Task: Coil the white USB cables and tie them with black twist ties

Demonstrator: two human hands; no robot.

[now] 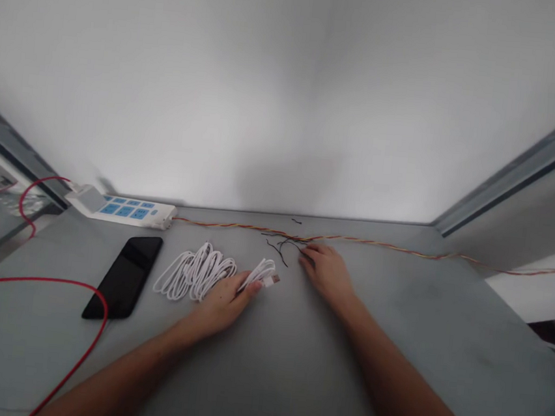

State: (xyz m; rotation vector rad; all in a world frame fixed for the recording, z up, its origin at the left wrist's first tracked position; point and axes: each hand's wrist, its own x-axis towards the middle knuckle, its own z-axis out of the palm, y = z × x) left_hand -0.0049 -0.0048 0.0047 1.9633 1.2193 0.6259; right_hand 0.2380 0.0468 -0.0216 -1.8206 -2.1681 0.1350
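Observation:
A small coil of white USB cable [262, 269] is gripped in my left hand [225, 300], its metal plug sticking out to the right. Beside that hand, several more coiled white cables [197, 271] lie in a row on the grey table. My right hand [328, 275] rests farther right, with thumb and fingers closed together on the end of a thin black twist tie [294, 243]. Several other black ties [280, 251] lie loose to the left of those fingertips. One short black tie [296, 221] sits apart, nearer the wall.
A white power strip [161, 215] with blue sockets stands at the back left, a white adapter [90, 199] plugged in. Its twisted red-yellow cord [382, 245] runs rightward along the back. A red cable [88, 286] crosses a black phone [126, 275]. White panels [287, 104] enclose the table [261, 376].

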